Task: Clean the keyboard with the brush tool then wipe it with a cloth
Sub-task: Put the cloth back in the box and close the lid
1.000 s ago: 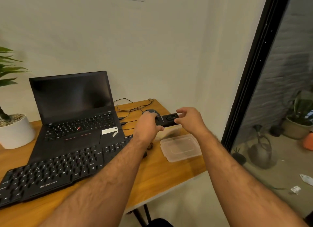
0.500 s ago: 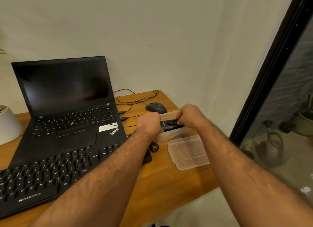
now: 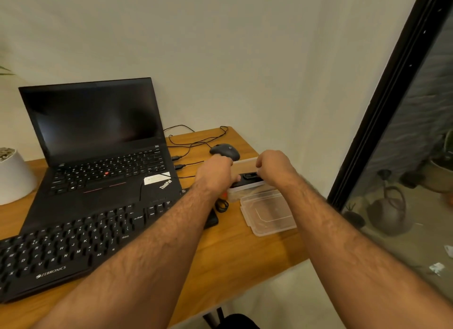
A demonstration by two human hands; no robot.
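A flat black keyboard (image 3: 73,242) lies lengthwise along the smooth wooden desk (image 3: 232,250), beside a clear plastic lid (image 3: 269,213). Farther off, a slim black brush tool (image 3: 250,176) is pinched crosswise over a translucent box (image 3: 245,190) by the left hand (image 3: 215,174) and right hand (image 3: 274,165).

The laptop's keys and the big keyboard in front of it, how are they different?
The laptop stands open with its dark screen up; the keyboard lies flat with no screen. The laptop has a red dot among its keys; the keyboard does not. The laptop sits farther back, the keyboard nearer. Both are black, on the wooden table.
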